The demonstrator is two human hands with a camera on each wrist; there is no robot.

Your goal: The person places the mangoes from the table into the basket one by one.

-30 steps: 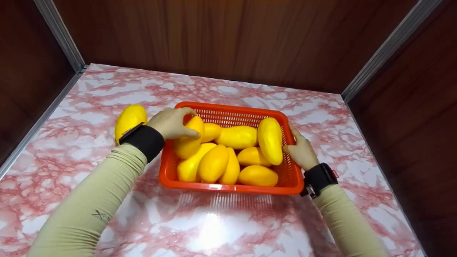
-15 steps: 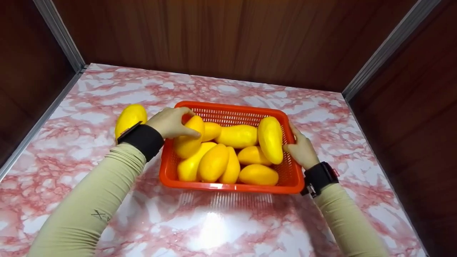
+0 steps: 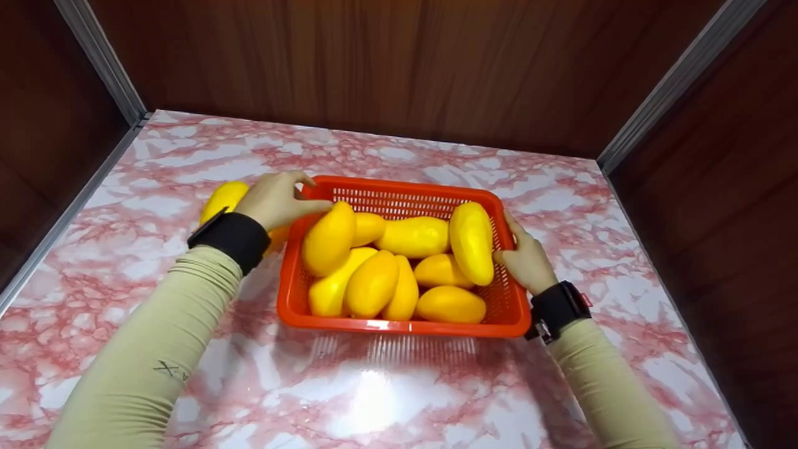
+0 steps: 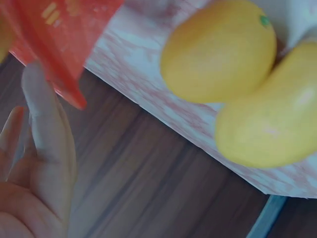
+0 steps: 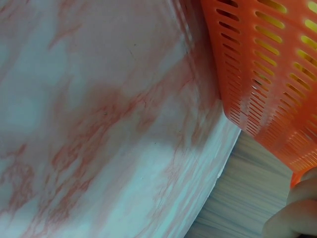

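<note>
A red plastic basket (image 3: 411,328) stands on the table with several yellow mangoes in it. My left hand (image 3: 274,199) is over its left rim, fingers loosely extended and holding nothing. The thumb tip is close by the top of a mango (image 3: 327,243) leaning in the basket's left end; contact cannot be told. My right hand (image 3: 528,265) grips the right rim, thumb on the inner side. Outside the basket, two mangoes lie on the table, partly behind my left hand and wrist: a bright yellow one (image 3: 223,198) and a deeper orange-yellow one (image 4: 218,54).
The table (image 3: 374,399) has a pink and white marbled top. Brown wood-grain panels (image 3: 374,68) close it in at the back and both sides, with metal strips at the corners. A bright light reflection shows in front of the basket.
My left hand has let go of the mango at the basket's left end and drawn back up and left over the rim. The right hand and basket stay nearly in place.
</note>
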